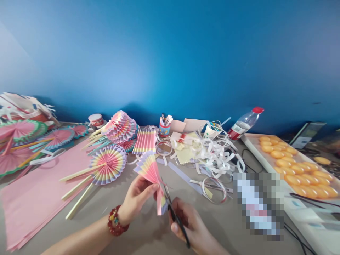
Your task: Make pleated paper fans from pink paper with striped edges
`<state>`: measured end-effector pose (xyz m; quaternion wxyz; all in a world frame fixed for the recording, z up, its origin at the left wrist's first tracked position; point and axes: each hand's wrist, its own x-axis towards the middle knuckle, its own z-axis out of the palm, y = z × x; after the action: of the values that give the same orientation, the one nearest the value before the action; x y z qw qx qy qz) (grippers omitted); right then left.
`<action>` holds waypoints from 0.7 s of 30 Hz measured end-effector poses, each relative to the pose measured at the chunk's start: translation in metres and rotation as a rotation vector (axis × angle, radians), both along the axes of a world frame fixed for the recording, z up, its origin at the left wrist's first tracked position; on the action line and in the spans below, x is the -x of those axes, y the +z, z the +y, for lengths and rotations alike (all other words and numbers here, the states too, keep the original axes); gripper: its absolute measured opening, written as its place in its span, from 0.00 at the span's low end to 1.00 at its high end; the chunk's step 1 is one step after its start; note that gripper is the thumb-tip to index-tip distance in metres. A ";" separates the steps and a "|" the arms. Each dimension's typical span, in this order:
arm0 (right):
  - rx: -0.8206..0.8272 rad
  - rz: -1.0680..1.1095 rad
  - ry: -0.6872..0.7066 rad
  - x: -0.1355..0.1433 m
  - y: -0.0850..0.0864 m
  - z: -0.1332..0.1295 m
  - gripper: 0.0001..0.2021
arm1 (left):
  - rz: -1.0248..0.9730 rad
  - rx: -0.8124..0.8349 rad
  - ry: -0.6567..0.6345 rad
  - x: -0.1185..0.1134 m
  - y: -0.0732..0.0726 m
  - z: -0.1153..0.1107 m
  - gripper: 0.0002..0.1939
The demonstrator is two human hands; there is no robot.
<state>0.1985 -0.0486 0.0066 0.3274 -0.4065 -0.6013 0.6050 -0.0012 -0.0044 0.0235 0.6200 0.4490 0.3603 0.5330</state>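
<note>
Pinched in my left hand [142, 194] is a pleated paper fan [150, 170] in pink, yellow and lilac, its folds gathered at the middle and spreading at both ends. My right hand [188, 219] grips black-handled scissors [176, 221]. Their blades point up and away, beside the fan's gathered middle; whether they touch the paper I cannot tell. Left of my hands lies a round finished fan [107, 164] with pale sticks. Beyond the held fan rests a flat pleated sheet [145, 141] in the same colours.
Pink paper sheets [45, 191] and more fans [120, 129] lie left. White paper strips [215, 156], a tape roll [214, 189] and a pen cup [164, 129] are ahead. A tilted bottle [243, 124] and a tray of orange oval pieces [247, 141] stand right, near black cables.
</note>
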 end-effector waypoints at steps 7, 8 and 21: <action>-0.003 0.202 -0.293 -0.004 0.000 0.009 0.23 | -0.009 0.081 -0.106 -0.006 0.003 -0.006 0.11; -0.016 0.196 -0.357 -0.005 0.002 0.011 0.22 | -0.005 0.093 -0.133 -0.007 0.002 -0.008 0.12; -0.100 0.008 -0.394 -0.001 -0.001 -0.001 0.18 | 0.137 0.103 -0.371 -0.023 -0.008 -0.020 0.15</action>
<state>0.1994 -0.0493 0.0059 0.4615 -0.4971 -0.5381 0.5003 0.0214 -0.0242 0.0159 0.7039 0.5106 0.3392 0.3588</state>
